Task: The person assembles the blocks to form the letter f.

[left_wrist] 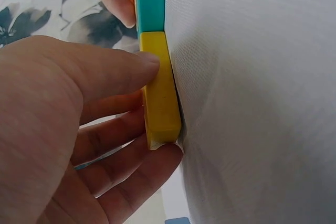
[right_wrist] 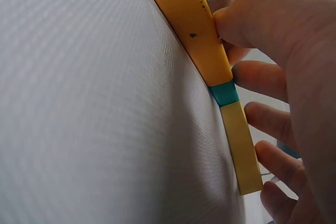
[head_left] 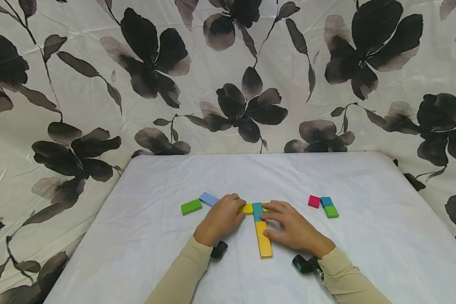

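Toy blocks form a T shape on the cloth in the head view. Its stem is a long orange-yellow block [head_left: 264, 242] with a teal block [head_left: 257, 211] at its far end. My left hand [head_left: 222, 217] pinches the yellow block [left_wrist: 160, 98] that extends left from the teal one, thumb on its near side and fingers behind and around its end. On the other side, my right hand [head_left: 294, 228] has its fingers spread along the row. Its thumb touches the orange-yellow block, while other fingertips lie against the teal block and the right-hand yellow block [right_wrist: 241, 150].
Left of the hands lie a light blue block [head_left: 209, 199] and a green block [head_left: 191, 207], end to end. To the right, a red cube [head_left: 314, 201], a blue cube [head_left: 326, 202] and a green cube [head_left: 331, 212] sit together. A floral cloth [head_left: 247, 101] hangs behind the white-covered table [head_left: 137, 253].
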A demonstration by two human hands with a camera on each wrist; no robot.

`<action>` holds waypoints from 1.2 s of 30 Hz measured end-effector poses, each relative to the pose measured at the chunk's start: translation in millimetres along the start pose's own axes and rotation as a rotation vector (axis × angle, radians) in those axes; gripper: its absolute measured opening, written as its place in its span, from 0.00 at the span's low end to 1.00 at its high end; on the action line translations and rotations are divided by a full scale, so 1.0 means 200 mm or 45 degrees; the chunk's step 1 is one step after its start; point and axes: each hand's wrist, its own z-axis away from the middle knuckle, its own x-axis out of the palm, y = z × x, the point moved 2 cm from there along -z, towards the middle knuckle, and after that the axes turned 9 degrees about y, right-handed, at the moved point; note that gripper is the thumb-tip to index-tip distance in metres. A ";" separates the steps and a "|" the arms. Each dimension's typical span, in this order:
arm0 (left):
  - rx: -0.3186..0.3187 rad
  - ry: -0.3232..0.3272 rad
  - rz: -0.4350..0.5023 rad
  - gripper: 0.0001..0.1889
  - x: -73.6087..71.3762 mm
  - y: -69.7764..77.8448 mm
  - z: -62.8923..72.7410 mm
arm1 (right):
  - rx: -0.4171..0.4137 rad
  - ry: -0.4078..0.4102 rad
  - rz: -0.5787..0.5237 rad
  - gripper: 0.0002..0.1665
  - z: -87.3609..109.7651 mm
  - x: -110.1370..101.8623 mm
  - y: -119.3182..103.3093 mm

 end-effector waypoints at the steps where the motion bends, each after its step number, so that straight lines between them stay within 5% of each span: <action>1: 0.001 0.000 0.002 0.18 0.00 0.00 0.00 | 0.000 -0.001 0.001 0.26 0.00 0.00 0.00; 27: 0.035 0.044 -0.041 0.17 -0.04 -0.03 0.00 | 0.010 -0.005 0.016 0.26 0.00 0.00 0.00; 36: -0.102 0.179 0.036 0.16 -0.14 -0.20 0.02 | 0.020 -0.014 0.011 0.26 0.00 0.00 0.00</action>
